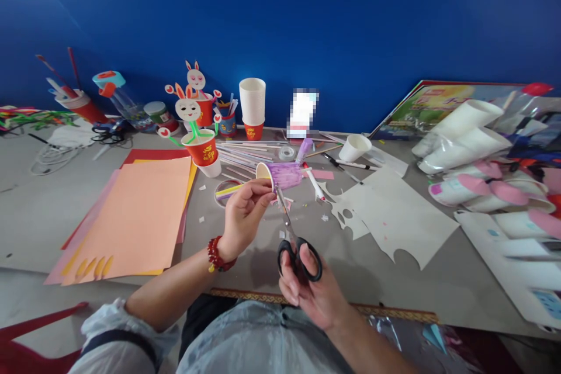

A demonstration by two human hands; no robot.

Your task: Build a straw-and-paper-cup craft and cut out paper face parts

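My left hand (249, 210), with a red bead bracelet at the wrist, pinches the rim of a paper cup (287, 175) coloured purple. The cup lies on its side in the air, its white mouth toward the left. Black-handled scissors (287, 228) are in my right hand (313, 286), thumb and fingers through the loops. Their blades reach up to the cup's rim beside my left fingertips; whether they cut into it I cannot tell. A lilac piece (304, 151) sticks up near the cup's base. Behind the cup lies a white marker with a red tip (314, 183).
Coloured paper sheets (135, 210) lie at left, beside rabbit figures on red cups (202, 151). Straws (249, 153), a tape roll (287, 153) and a white cup stack (252, 99) stand farther back. Cut white paper (394, 210) and bagged cups (464, 134) are at right.
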